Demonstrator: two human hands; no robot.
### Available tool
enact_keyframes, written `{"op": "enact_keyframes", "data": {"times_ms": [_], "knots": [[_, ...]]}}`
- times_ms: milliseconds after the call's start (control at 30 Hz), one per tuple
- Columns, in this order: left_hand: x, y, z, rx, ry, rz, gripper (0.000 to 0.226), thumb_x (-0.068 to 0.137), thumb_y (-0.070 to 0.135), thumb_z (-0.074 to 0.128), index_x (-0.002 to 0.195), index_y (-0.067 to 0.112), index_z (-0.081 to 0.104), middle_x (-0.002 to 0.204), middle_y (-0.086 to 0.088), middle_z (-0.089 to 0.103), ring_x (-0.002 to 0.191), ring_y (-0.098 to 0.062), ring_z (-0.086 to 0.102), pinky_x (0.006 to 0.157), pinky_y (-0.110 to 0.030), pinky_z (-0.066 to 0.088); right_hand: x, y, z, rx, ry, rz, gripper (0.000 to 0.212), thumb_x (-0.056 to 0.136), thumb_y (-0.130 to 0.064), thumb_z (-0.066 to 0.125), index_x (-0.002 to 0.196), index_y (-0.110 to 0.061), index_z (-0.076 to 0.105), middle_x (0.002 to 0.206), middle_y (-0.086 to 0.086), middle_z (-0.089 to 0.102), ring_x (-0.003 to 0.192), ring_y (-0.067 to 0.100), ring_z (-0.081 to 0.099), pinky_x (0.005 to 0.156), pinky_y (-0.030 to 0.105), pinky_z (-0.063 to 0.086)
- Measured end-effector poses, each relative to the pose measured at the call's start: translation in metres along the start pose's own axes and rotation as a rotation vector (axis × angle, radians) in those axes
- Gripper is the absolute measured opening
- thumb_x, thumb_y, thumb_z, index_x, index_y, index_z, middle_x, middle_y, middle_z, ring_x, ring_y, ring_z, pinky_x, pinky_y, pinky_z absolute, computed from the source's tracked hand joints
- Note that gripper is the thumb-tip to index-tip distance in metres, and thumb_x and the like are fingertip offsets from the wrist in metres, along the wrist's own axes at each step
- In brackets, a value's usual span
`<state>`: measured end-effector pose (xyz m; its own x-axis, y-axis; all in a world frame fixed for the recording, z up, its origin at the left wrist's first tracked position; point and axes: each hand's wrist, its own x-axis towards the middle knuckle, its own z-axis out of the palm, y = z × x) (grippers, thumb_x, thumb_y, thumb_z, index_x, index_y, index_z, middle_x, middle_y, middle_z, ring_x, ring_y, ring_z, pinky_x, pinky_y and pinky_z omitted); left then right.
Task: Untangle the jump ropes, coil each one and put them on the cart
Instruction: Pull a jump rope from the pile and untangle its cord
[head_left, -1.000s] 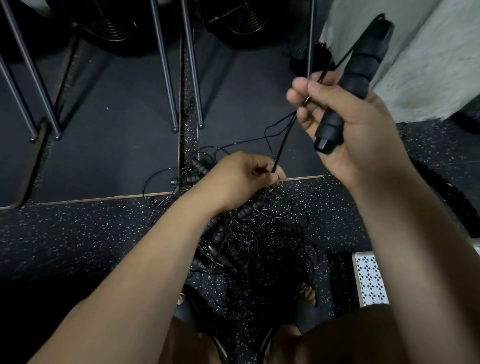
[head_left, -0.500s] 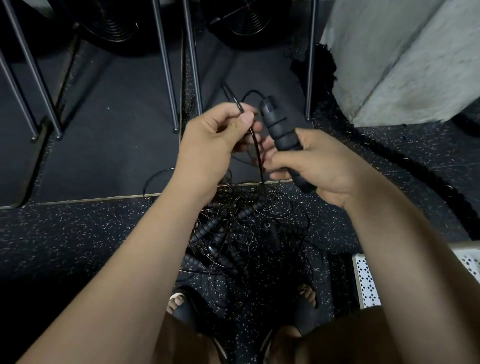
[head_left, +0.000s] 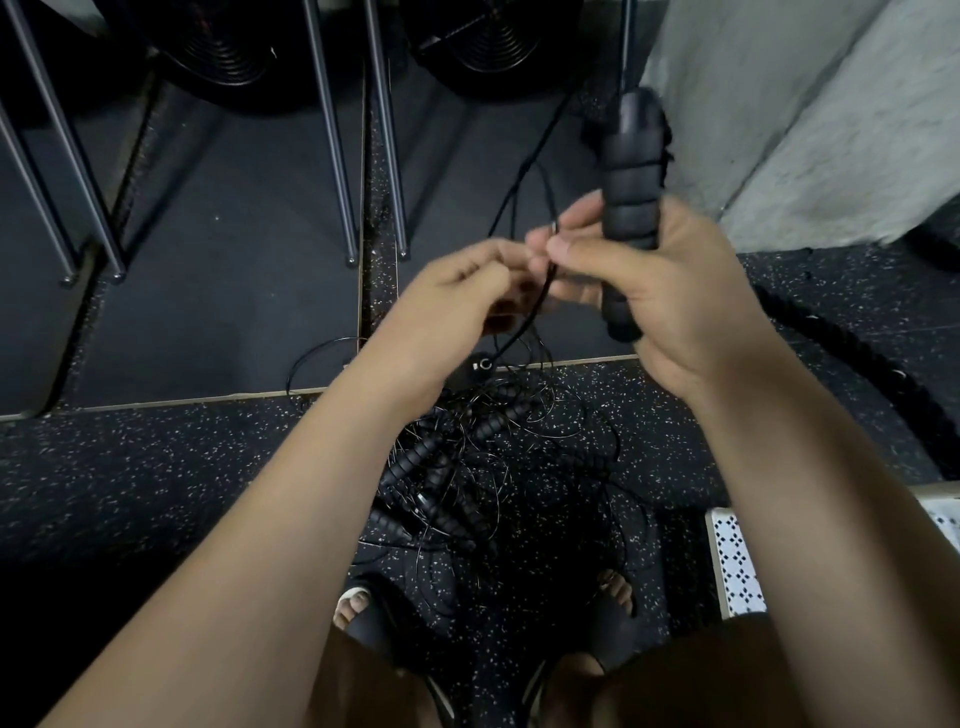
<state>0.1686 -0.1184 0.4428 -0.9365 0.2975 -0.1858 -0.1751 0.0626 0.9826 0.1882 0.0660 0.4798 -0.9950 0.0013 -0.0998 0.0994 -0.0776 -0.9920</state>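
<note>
Right hand (head_left: 670, 296) has swung the foam handle (head_left: 628, 171) up to nearly vertical, fingers wrapped tight around it. Left hand (head_left: 452, 296) sits lower now, a bit blurry, curled fingertips pinching the thin cord (head_left: 514, 338) right by the right thumb. Rest of the jump ropes (head_left: 467, 467) lie tangled on the speckled floor (head_left: 156, 467) by the feet.

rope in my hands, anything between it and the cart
Yes, the tangle. The right hand grips the handle, but the cord runs down from the hands into the pile of ropes on the floor and is not free of it. The white perforated edge at right may be the cart; nothing visible lies on it.
</note>
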Motion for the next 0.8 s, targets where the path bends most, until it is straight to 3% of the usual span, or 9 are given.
{"op": "enact_keyframes", "data": {"times_ms": [133, 233, 300, 400, 533, 600, 700, 800], "knots": [[-0.005, -0.003, 0.005, 0.179, -0.278, -0.07, 0.03, 0.105, 0.008, 0.05, 0.118, 0.017, 0.076, 0.115, 0.003, 0.081, 0.118, -0.015, 0.072, 0.102, -0.035, 0.049, 0.001, -0.012, -0.004, 0.243, 0.076, -0.078, 0.015, 0.1, 0.004, 0.067, 0.11, -0.007, 0.061, 0.111, 0.014, 0.079, 0.1, 0.026, 0.077, 0.08, 0.031, 0.06], [-0.008, -0.013, 0.007, 0.335, -0.396, -0.059, 0.023, 0.103, 0.015, 0.062, 0.117, 0.026, 0.077, 0.115, 0.009, 0.08, 0.12, -0.02, 0.071, 0.116, -0.052, 0.046, 0.001, -0.016, -0.007, 0.381, 0.122, -0.076, 0.016, 0.1, 0.003, 0.066, 0.102, -0.012, 0.061, 0.11, 0.012, 0.079, 0.1, 0.024, 0.077, 0.08, 0.028, 0.058], [-0.009, -0.017, 0.01, 0.376, -0.421, -0.071, 0.023, 0.102, 0.015, 0.063, 0.116, 0.028, 0.077, 0.113, 0.009, 0.08, 0.116, -0.031, 0.072, 0.114, -0.06, 0.047, 0.001, -0.016, -0.01, 0.42, 0.157, -0.069, 0.017, 0.1, 0.003, 0.067, 0.1, -0.013, 0.062, 0.11, 0.012, 0.079, 0.1, 0.023, 0.076, 0.08, 0.028, 0.058], [-0.008, -0.021, 0.012, 0.457, -0.417, -0.072, 0.022, 0.102, 0.015, 0.067, 0.112, 0.032, 0.078, 0.11, 0.011, 0.08, 0.111, -0.025, 0.073, 0.11, -0.053, 0.051, 0.004, -0.015, -0.014, 0.446, 0.201, -0.059, 0.018, 0.099, 0.003, 0.068, 0.1, -0.013, 0.062, 0.112, 0.014, 0.078, 0.101, 0.023, 0.077, 0.08, 0.028, 0.058], [-0.005, -0.022, 0.01, 0.445, -0.398, -0.055, 0.018, 0.104, 0.016, 0.069, 0.113, 0.027, 0.08, 0.108, 0.009, 0.08, 0.109, -0.013, 0.071, 0.103, -0.027, 0.05, 0.006, -0.013, -0.017, 0.444, 0.239, -0.042, 0.016, 0.099, 0.002, 0.069, 0.101, -0.013, 0.063, 0.115, 0.015, 0.078, 0.104, 0.024, 0.077, 0.081, 0.028, 0.059], [-0.005, -0.022, 0.01, 0.417, -0.393, -0.032, 0.016, 0.105, 0.016, 0.067, 0.112, 0.024, 0.08, 0.109, 0.008, 0.08, 0.111, -0.013, 0.071, 0.105, -0.028, 0.05, 0.006, -0.011, -0.016, 0.423, 0.265, -0.034, 0.014, 0.1, 0.0, 0.069, 0.104, -0.012, 0.063, 0.116, 0.016, 0.079, 0.105, 0.026, 0.078, 0.081, 0.029, 0.06], [-0.003, -0.021, 0.006, 0.316, -0.335, 0.033, 0.014, 0.107, 0.018, 0.065, 0.11, 0.02, 0.078, 0.11, 0.002, 0.08, 0.114, -0.023, 0.072, 0.113, -0.043, 0.05, 0.008, -0.006, -0.016, 0.31, 0.302, 0.007, 0.017, 0.098, -0.007, 0.075, 0.112, -0.01, 0.065, 0.117, 0.015, 0.08, 0.105, 0.027, 0.079, 0.082, 0.032, 0.061], [0.0, -0.016, 0.002, 0.145, -0.224, 0.077, 0.016, 0.108, 0.016, 0.062, 0.114, 0.007, 0.073, 0.11, -0.006, 0.08, 0.104, -0.022, 0.074, 0.1, -0.039, 0.058, 0.008, 0.003, -0.014, 0.16, 0.247, 0.106, 0.014, 0.096, -0.01, 0.077, 0.107, -0.013, 0.068, 0.109, 0.012, 0.081, 0.098, 0.024, 0.08, 0.079, 0.031, 0.062]]}}
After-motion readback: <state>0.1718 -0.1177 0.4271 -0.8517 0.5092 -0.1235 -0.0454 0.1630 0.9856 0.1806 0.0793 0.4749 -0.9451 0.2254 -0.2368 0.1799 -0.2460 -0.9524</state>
